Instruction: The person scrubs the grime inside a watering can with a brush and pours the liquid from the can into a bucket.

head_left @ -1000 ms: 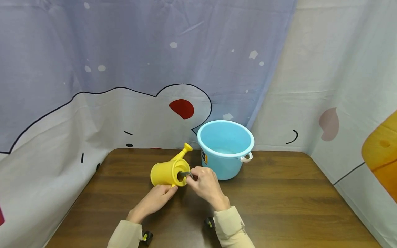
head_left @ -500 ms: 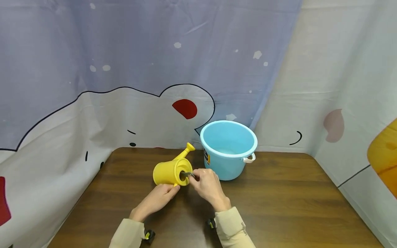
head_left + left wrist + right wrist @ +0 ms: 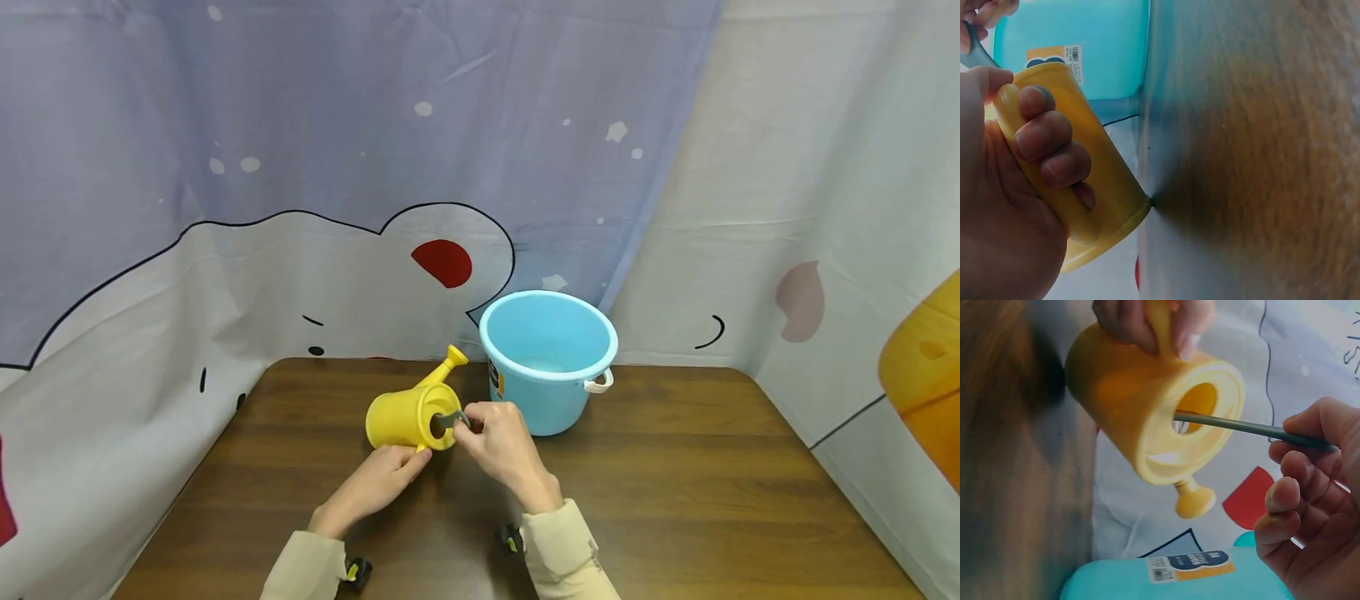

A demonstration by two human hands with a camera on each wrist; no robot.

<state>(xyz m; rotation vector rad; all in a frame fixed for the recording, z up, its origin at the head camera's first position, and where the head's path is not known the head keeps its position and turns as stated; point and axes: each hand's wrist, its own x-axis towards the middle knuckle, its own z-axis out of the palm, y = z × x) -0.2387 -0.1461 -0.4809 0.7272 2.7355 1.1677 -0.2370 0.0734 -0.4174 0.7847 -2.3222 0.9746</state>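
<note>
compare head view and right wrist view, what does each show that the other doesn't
Only the head view shows the inside of the blue bucket, its white handle and the pale sleeves. Only the right wrist view shows the barcode on the bucket's label and the palm side of the right hand. Both show the tilted yellow watering can, the left hand on its yellow handle, and the grey tool running from the right hand into the can's opening.

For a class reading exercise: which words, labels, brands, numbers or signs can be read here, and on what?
No text is legible.
Light-blue plastic bucket: white, orange and dark label with barcode, lettering too blurred.
White-and-lilac printed cloth backdrop: dark marks, perhaps characters, too blurred.
</note>
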